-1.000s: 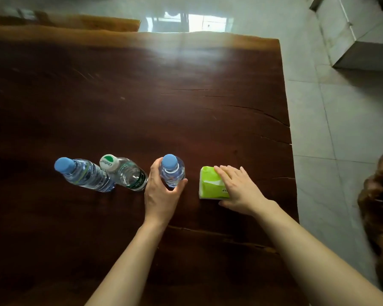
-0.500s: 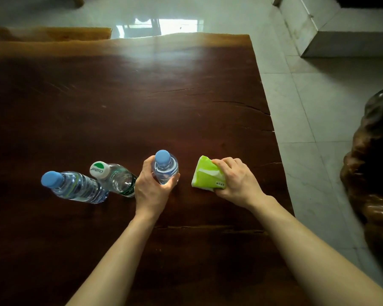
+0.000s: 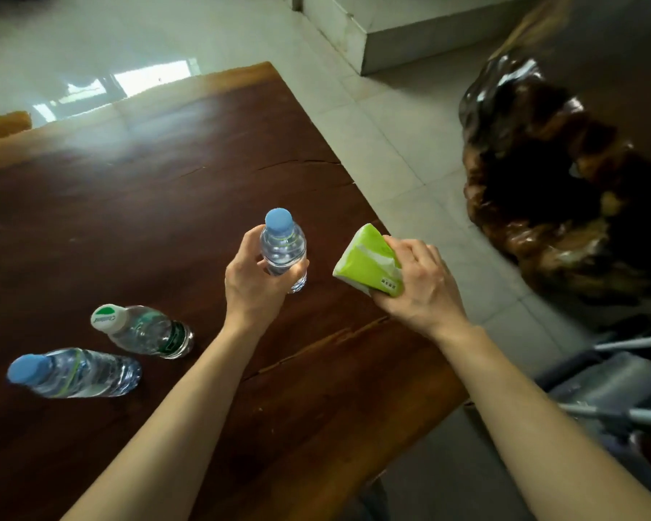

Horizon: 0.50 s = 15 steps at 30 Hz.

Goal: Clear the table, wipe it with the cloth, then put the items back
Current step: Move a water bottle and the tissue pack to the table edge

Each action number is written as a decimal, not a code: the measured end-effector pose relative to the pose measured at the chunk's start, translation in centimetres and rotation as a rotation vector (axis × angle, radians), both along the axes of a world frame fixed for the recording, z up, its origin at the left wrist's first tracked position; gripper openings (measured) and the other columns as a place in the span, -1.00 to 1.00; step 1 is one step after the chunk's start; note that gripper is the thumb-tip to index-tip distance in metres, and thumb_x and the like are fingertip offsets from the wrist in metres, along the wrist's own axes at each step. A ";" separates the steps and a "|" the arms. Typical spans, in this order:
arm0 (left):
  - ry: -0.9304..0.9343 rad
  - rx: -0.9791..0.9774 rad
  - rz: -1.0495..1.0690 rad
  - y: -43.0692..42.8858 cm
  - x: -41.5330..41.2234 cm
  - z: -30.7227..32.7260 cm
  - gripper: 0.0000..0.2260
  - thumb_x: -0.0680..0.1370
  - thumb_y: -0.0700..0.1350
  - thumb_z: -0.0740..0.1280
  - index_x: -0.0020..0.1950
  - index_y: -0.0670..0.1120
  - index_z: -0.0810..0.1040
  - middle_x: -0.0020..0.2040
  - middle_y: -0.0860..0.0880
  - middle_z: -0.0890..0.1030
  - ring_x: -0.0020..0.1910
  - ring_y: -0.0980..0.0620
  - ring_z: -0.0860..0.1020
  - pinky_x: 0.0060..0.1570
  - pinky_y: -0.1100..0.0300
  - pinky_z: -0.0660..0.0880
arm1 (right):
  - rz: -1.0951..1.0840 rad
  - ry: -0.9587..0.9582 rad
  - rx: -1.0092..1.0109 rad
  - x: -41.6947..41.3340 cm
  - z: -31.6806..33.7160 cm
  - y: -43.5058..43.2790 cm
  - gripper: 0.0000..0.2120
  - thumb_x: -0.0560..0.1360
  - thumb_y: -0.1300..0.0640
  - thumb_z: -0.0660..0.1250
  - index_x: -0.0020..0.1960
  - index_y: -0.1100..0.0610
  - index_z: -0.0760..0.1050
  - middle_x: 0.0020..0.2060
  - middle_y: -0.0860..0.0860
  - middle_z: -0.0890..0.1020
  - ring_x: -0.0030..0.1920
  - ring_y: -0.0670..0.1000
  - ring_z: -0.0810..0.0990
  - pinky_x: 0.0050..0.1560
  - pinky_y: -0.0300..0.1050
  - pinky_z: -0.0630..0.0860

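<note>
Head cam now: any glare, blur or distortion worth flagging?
Head view: window glare washes the table's far edge and the floor tiles behind it; wide-angle lens makes the standing bottles appear to lean outward; carved wood piece at right is smeared by motion blur; both hands fairly sharp.

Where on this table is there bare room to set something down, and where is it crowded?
Free: the wide stretch of table beyond the bottles to the far edge, and the near strip between the two forearms. Crowded: the near-left corner, where the white-capped bottle and blue-capped bottle stand close together.
</note>
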<state>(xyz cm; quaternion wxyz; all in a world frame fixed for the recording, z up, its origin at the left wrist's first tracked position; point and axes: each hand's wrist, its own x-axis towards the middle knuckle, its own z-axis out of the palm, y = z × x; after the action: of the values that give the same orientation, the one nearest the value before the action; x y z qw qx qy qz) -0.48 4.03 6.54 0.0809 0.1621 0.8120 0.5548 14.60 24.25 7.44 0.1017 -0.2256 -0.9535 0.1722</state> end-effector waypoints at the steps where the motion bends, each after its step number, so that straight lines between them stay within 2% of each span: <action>1: 0.006 0.004 -0.036 0.6 0.3 0.3 -0.34 0.26 0.15 0.55 0.32 0.06 0.49 0.06 0.06 0.69 -0.08 0.12 0.70 0.06 -0.08 0.66 | -0.042 0.010 -0.001 1.2 0.1 0.1 -0.17 0.31 -0.13 0.54 0.50 0.07 0.37 0.21 0.09 0.54 0.18 0.18 0.49 0.20 0.11 0.51; 3: 0.022 0.008 -0.114 2.2 1.4 0.7 -0.38 0.29 0.08 0.58 0.31 0.06 0.49 0.09 0.05 0.68 -0.04 0.06 0.70 0.06 -0.07 0.66 | -0.140 0.025 0.000 4.0 0.1 0.4 -0.16 0.31 -0.13 0.56 0.50 0.09 0.37 0.20 0.11 0.54 0.18 0.19 0.50 0.19 0.10 0.51; 8: 0.036 0.013 -0.256 6.4 4.3 1.1 -0.45 0.36 -0.09 0.62 0.29 0.03 0.51 0.04 0.18 0.65 -0.02 0.17 0.66 0.06 0.09 0.64 | -0.321 0.018 0.000 9.7 -1.2 0.6 -0.13 0.37 -0.22 0.50 0.54 0.11 0.28 0.25 0.13 0.50 0.21 0.15 0.48 0.15 0.08 0.51; 11: 0.026 0.016 -0.320 8.8 6.0 0.9 -0.45 0.36 -0.12 0.63 0.28 0.06 0.51 0.02 0.20 0.64 -0.02 0.14 0.66 0.06 0.04 0.64 | -0.397 0.017 -0.006 12.0 -2.7 0.3 -0.12 0.37 -0.25 0.48 0.54 0.10 0.26 0.26 0.13 0.50 0.20 0.12 0.47 0.12 0.01 0.51; 15: 0.011 -0.011 -0.372 11.6 7.8 -0.7 -0.44 0.36 -0.13 0.63 0.29 0.01 0.51 0.04 0.10 0.65 -0.02 0.03 0.67 0.05 -0.06 0.63 | -0.441 -0.045 -0.020 14.0 -5.1 0.7 -0.12 0.36 -0.28 0.43 0.53 0.11 0.29 0.25 0.14 0.52 0.20 0.16 0.50 0.13 0.06 0.53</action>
<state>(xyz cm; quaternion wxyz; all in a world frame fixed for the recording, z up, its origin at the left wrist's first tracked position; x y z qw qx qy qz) 7.29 15.67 5.82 0.1785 0.3123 0.7714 0.5249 28.63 25.00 2.33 0.1134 -0.4335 -0.8813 0.1500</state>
